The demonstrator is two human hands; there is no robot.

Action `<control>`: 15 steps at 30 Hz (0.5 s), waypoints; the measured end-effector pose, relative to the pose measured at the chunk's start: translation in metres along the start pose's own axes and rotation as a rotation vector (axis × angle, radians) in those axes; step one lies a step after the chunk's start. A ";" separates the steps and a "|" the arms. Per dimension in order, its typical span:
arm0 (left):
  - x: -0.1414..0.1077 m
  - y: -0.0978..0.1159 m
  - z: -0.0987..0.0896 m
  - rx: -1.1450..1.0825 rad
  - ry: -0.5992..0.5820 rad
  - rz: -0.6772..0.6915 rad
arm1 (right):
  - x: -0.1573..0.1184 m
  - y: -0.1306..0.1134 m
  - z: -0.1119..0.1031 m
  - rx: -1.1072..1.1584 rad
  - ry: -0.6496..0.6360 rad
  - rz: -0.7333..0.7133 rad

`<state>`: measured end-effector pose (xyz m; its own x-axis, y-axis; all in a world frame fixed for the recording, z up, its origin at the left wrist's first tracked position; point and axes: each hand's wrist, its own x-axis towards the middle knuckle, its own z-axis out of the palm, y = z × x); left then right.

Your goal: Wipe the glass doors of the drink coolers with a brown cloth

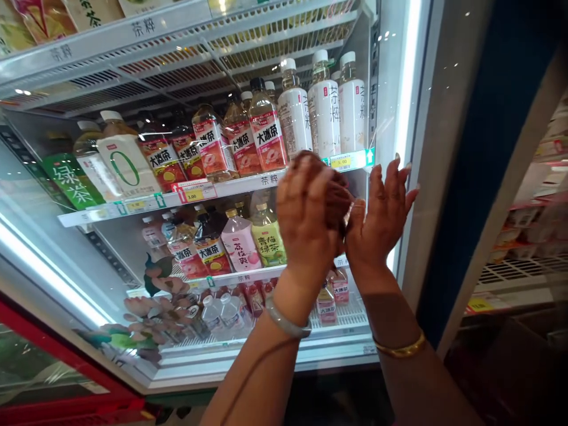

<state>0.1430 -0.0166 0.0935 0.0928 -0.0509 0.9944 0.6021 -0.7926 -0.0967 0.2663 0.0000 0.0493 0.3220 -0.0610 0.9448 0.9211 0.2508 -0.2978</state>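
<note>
The left hand [306,219] and right hand [377,222] rise close together before a lit drinks cooler [222,376]; the right fingers spread loosely, released; the left fingers bend forward, and I cannot tell whether they grasp anything; white-labelled bottles [325,112] stand beyond on a shelf [239,188].

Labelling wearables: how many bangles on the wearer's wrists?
2: a pale bangle on the left wrist and a gold bangle on the right wrist. Both forearms run out of frame, so others may be hidden.
</note>
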 end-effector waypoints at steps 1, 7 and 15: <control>-0.005 0.003 0.003 -0.026 -0.054 0.038 | -0.001 0.002 0.003 0.013 0.029 -0.005; -0.054 0.006 -0.028 -0.057 -0.366 0.029 | -0.003 0.006 0.004 0.011 0.076 -0.034; -0.025 -0.043 -0.076 0.069 -0.017 -0.227 | -0.007 -0.012 -0.004 -0.045 -0.018 0.014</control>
<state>0.0546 -0.0275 0.0758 -0.0379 0.1347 0.9902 0.6616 -0.7392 0.1259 0.2533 -0.0061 0.0457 0.3312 -0.0407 0.9427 0.9256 0.2081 -0.3162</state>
